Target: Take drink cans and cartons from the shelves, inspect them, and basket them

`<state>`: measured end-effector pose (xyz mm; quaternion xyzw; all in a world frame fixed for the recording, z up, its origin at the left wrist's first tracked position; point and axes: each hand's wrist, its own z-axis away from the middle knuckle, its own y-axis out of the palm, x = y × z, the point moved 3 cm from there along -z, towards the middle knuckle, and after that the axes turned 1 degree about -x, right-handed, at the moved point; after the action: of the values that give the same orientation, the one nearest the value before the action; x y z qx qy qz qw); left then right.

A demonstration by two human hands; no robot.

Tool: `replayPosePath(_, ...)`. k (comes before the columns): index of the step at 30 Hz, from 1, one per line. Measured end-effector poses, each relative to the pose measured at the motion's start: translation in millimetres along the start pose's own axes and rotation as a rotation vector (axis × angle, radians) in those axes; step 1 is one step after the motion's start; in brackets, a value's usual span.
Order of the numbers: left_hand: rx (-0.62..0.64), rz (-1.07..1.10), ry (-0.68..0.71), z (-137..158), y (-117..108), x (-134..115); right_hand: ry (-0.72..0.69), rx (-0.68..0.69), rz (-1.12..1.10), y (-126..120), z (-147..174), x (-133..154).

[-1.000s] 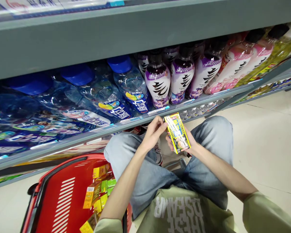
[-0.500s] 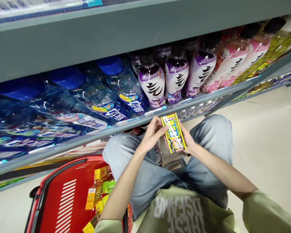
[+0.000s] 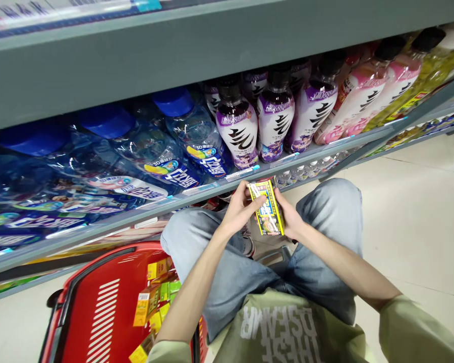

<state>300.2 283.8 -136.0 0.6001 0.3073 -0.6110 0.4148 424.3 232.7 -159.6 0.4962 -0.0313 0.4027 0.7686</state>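
Note:
Between both hands, above my knees, is a yellow and black drink carton (image 3: pixel 269 219) with a white straw fixed along its front. My left hand (image 3: pixel 239 212) grips the carton's left side, its thumb lying across the front panel. On the other side my right hand (image 3: pixel 290 216) closes around the right edge, its fingers partly hidden behind the carton. The carton is tilted, and a narrow side of it shows at the top.
A red shopping basket (image 3: pixel 75 287) on my left holds several small yellow, orange and green boxes (image 3: pixel 147 305). Ahead runs a grey shelf (image 3: pixel 212 55) with large blue-capped bottles (image 3: pixel 196 136), purple-labelled bottles (image 3: pixel 276 121) and pink-labelled bottles (image 3: pixel 366 96).
Both hands have turned the carton slightly and shifted it a little left. Its top side shows more now, and the right thumb has come up along the right edge.

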Motion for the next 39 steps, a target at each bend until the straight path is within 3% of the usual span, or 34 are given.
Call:
replayPosePath(10, -0.024, -0.028, -0.024, 0, -1, 0, -0.02, 0.065, 0.063, -1, -1, -4)
replayPosePath(17, -0.035, -0.121, 0.033, 0, -2, 1, -0.059, -0.019, 0.007, -2, -1, -3)
replayPosePath(35, 0.011, -0.171, 0.061, 2, -1, -3, -0.065, 0.052, 0.071, -6, -1, -4)
replayPosePath(39, 0.012, -0.275, 0.117, 5, -3, -5, -0.2, 0.042, 0.159, -11, 0, -3)
